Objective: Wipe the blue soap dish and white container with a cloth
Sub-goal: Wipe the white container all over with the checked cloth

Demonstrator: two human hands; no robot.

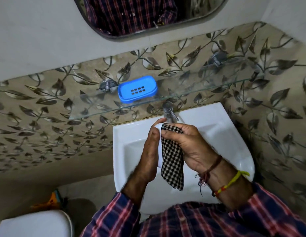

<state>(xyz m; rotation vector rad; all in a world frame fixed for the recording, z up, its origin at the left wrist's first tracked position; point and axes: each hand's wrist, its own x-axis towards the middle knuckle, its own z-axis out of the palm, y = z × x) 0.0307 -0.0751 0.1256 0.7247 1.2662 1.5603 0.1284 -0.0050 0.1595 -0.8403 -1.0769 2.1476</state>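
Edges crowd us on most sides: the glass shelf (165,98) juts out from the leaf-patterned tiled wall (46,120) just above the tap (169,112), and the white basin (217,134) sits under it with its rim close below our hands. Open room lies over the bowl of the basin and to the right of the blue soap dish (137,88), where the shelf runs bare toward its far bracket (217,59). That soap dish stands on the shelf, left of the tap and beside the near bracket (107,85), well apart from our hands. Over the basin our left hand (148,151) is wrapped around the white container (159,127), of which only a thin white strip shows between the palm and the cloth (172,159), fingertips reaching up near the tap. Our right hand (188,142) is clamped on the checked cloth, thumb and fingers pinching its top against the container while the rest hangs down in front of the basin. Both forearms come up from plaid sleeves (114,218), converging over the basin, with thread bands (229,182) on the right wrist. A mirror (148,17) hangs above, and a white toilet lid (37,224) shows at lower left.
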